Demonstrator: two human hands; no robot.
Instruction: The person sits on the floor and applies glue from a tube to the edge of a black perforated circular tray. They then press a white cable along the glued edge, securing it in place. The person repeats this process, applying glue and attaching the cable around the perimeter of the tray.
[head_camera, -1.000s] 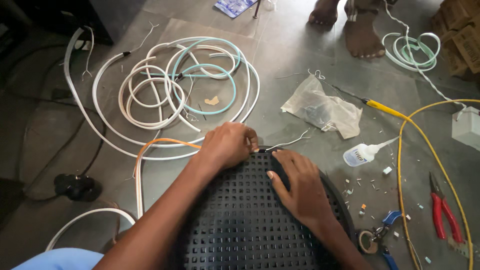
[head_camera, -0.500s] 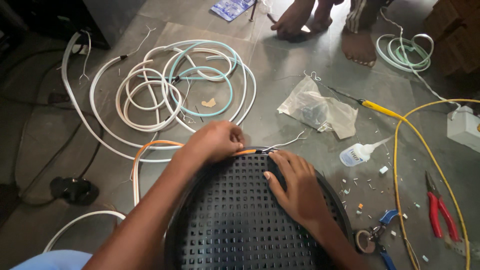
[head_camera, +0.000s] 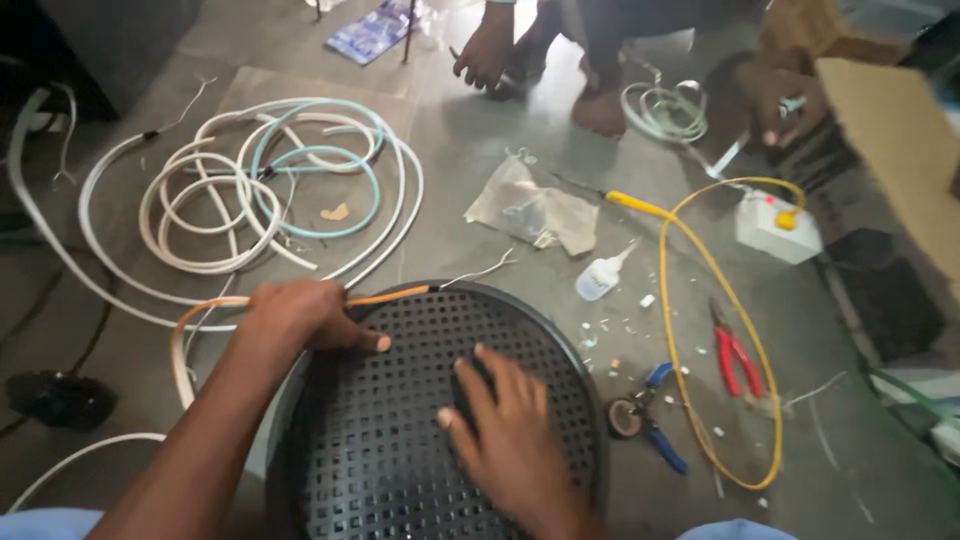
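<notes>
My left hand (head_camera: 300, 318) pinches the orange strip (head_camera: 385, 296) onto the black perforated disc (head_camera: 420, 420) rim near eleven o'clock, my right hand (head_camera: 510, 430) lies flat and empty, and most of the rim is bare.

Perforated round panel (head_camera: 400, 440) lies on the floor (head_camera: 480, 140), nearest the camera. Left hand (head_camera: 300, 318) rests on its upper-left rim, right hand (head_camera: 515, 435) on its centre. Coiled strip (head_camera: 250, 190) lies behind-left; glue bottle (head_camera: 600, 278), scissors (head_camera: 650, 420) and pliers (head_camera: 735, 352) lie right.
</notes>
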